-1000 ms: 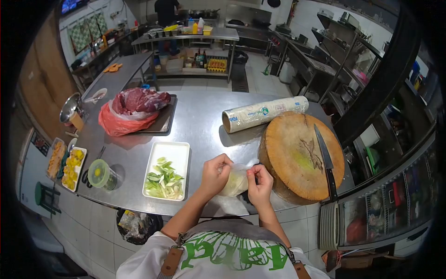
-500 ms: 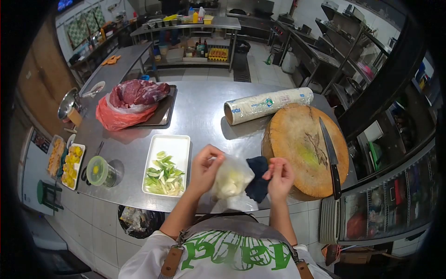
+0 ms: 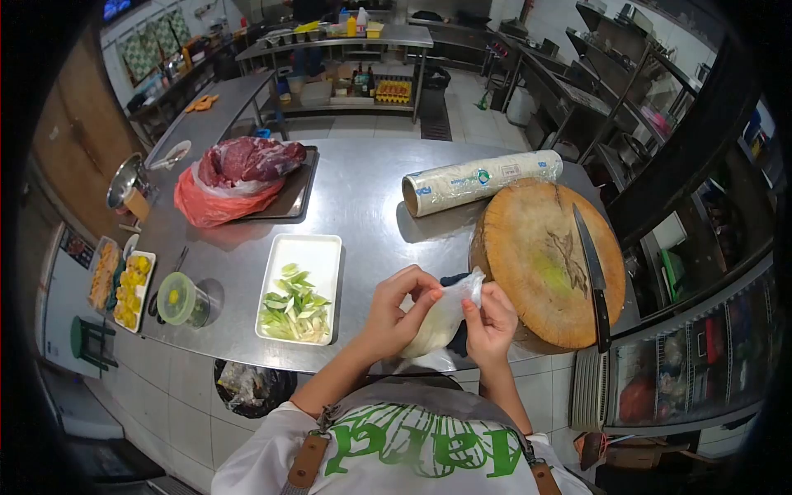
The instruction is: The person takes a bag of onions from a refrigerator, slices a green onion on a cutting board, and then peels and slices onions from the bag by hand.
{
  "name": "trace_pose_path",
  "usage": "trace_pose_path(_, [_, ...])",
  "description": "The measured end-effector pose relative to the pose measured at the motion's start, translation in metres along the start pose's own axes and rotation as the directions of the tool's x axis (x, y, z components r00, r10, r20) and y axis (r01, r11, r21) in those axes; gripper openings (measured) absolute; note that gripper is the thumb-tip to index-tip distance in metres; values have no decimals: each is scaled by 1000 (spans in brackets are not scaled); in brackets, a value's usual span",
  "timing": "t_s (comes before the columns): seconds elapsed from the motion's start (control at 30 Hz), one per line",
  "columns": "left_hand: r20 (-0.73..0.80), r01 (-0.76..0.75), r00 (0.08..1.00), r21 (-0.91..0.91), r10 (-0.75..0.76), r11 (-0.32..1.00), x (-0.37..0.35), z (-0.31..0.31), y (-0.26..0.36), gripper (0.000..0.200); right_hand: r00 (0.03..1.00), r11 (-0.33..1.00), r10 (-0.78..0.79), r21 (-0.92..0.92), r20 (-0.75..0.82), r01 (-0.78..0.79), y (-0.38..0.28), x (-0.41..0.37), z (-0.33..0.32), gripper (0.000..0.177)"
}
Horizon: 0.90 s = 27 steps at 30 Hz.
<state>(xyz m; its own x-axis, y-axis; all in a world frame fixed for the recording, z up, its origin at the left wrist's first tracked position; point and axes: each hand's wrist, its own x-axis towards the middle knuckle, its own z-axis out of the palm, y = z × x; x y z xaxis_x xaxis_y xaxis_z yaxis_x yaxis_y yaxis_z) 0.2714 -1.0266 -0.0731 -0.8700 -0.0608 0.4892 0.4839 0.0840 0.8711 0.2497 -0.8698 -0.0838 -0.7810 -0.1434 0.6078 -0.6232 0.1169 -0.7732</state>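
Observation:
Near the table's front edge, a translucent plastic bag [image 3: 436, 327] with something pale inside hangs between my hands. The fingers of my left hand [image 3: 402, 309] pinch one side of the bag's upper part. On the other side, my right hand [image 3: 490, 323] grips the bag near its gathered top. Behind the bag lies a dark blue cloth [image 3: 453, 280], mostly hidden. To the left is a white tray [image 3: 322, 250] holding cut green and white vegetable pieces [image 3: 294, 309], perhaps leek or spring onion.
A round wooden chopping board [image 3: 524, 247] with a knife [image 3: 592, 268] on it stands at right. Behind are a plastic wrap roll [image 3: 483, 180] and raw meat [image 3: 247, 162] in a red bag on a dark tray [image 3: 307, 186]. A lidded container [image 3: 176, 299] sits left.
My hands have come closer together, the right one moving left onto the bag. The bag's top is now drawn up and to the right between them.

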Motion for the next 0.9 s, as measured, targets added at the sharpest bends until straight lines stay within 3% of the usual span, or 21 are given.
trace_pose_path(0.1, [-17,67,997,-94,-69,993,-3,1,-3,8,996,999,49,2,-71,-49,-1,-2,2,8])
trace_pose_path(0.17, [-6,114,993,-172,-117,978,-3,3,-1,8,964,963,173,242,-204,-121,-1,-4,9,14])
trace_pose_path(0.2, [7,160,987,-248,-164,955,-3,3,1,9,963,963,173,242,-209,-120,-1,-4,8,14])
trace_pose_path(0.23, [11,160,987,-248,-163,955,-2,2,3,9,973,971,142,215,-185,-101,-1,-4,7,16])
trace_pose_path(0.3, [175,210,967,-119,-187,970,1,-1,12,5,981,979,111,186,-159,-81,-6,1,3,18])
trace_pose_path(0.33, [175,210,967,-122,-188,970,3,0,18,5,995,996,-47,69,-87,53,-12,8,1,18])
trace_pose_path(0.37, [191,106,977,-31,-99,994,6,1,25,6,981,980,-196,-36,5,196,-15,11,0,18])
trace_pose_path(0.4, [215,-4,977,60,-10,998,8,2,28,7,976,974,-216,-59,27,217,-14,10,0,18])
trace_pose_path(0.43, [214,-5,977,60,-8,998,7,2,26,7,976,974,-218,-58,28,219,-13,9,-1,18])
trace_pose_path(0.53, [101,14,995,14,-15,1000,6,0,17,6,989,987,-147,-67,-7,146,-8,2,-6,15])
trace_pose_path(0.6, [-65,120,987,-288,-144,950,10,-2,16,5,995,1000,16,-1,-99,-16,-2,-1,-10,11])
trace_pose_path(0.63, [-62,120,988,-290,-144,949,13,-5,16,5,995,1000,16,-4,-100,-16,0,0,-8,11])
trace_pose_path(0.7, [-69,-49,997,-187,37,981,21,-14,15,5,978,968,158,219,-139,-126,2,8,-2,5])
trace_pose_path(0.77, [-77,-31,997,-156,19,987,33,-24,25,9,984,949,172,276,-52,-152,0,24,-1,5])
trace_pose_path(0.83, [9,-162,987,73,161,984,49,-33,37,21,985,892,145,443,-88,-92,-2,39,2,6])
trace_pose_path(0.87, [-45,-296,950,169,308,940,55,-39,58,27,971,929,240,287,12,-233,11,42,-13,13])
trace_pose_path(0.9, [-81,-416,889,266,450,869,57,-47,85,33,970,930,241,283,6,-233,10,45,-17,13])
